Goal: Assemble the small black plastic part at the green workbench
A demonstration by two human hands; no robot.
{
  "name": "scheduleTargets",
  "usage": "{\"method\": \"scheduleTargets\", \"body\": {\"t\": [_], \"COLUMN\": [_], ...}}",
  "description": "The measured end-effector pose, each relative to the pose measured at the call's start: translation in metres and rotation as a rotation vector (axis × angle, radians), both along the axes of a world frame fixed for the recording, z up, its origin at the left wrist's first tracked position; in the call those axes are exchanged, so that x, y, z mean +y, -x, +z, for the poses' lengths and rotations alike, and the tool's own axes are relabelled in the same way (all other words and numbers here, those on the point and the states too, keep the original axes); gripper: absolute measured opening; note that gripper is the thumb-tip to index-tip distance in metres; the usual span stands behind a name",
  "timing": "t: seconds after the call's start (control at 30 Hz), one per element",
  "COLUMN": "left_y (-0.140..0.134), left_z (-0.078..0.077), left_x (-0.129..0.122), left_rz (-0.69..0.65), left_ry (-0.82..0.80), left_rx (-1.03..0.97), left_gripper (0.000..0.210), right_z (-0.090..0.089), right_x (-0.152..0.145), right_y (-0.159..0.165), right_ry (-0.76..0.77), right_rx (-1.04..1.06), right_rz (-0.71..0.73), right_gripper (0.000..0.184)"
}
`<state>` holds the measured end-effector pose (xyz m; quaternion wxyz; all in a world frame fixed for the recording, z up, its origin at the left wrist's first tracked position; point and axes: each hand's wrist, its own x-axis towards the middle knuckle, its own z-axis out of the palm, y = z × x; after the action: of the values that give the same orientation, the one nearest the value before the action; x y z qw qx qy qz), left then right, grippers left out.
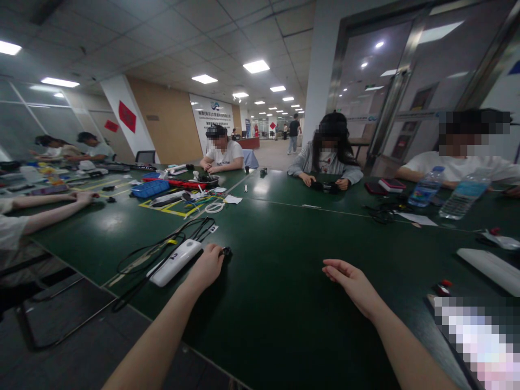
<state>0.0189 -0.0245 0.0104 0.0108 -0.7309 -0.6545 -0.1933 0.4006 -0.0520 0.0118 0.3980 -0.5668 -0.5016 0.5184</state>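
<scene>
My left hand is closed at its fingertips on a small black object, low over or on the green table. Its exact kind is too small to tell. Just left of that hand lies a white power bank marked "2", with black cables around it. My right hand hovers to the right, over bare green tabletop, its fingers drawn together toward the thumb with nothing visible in them.
A blue basket, red items and a coiled white cable lie farther back on the left. Water bottles, a white case and a phone-like screen are at right. Several people sit around the table.
</scene>
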Motion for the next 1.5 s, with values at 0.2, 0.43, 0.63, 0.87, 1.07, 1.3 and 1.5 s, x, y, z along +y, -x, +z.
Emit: {"method": "scheduleTargets", "body": {"t": [0.2,0.43,0.63,0.87,1.07,1.3,1.5], "left_y": [-0.003,-0.004,0.001,0.006,0.007,0.008,0.013], "left_z": [0.002,0.002,0.0,0.0,0.0,-0.006,-0.012], "left_x": [-0.001,-0.004,-0.003,-0.001,-0.001,0.002,0.005], "left_rz": [0.002,0.014,0.006,-0.041,-0.046,0.007,0.027], "left_ry": [0.034,0.037,0.057,0.024,0.026,0.031,0.0], "left_rx": [0.054,0.003,-0.091,-0.103,-0.091,-0.165,-0.123], "left_gripper": [0.026,0.028,0.03,0.026,0.027,0.033,0.037], "right_z": [0.003,0.0,0.0,0.003,0.003,0.005,-0.001], "right_x": [-0.002,0.0,0.0,-0.001,-0.002,-0.002,0.0], "right_y": [0.001,0.001,-0.001,0.002,0.002,0.003,0.001], "right_ry": [-0.007,-0.018,-0.009,-0.011,-0.017,-0.023,-0.023], "right_rx": [-0.001,0.006,0.004,0.009,0.013,0.015,0.015], "right_rz": [0.011,0.01,0.023,0.002,0.003,0.004,0.016], "right_gripper": [0.035,0.033,0.033,0.033,0.034,0.031,0.031]}}
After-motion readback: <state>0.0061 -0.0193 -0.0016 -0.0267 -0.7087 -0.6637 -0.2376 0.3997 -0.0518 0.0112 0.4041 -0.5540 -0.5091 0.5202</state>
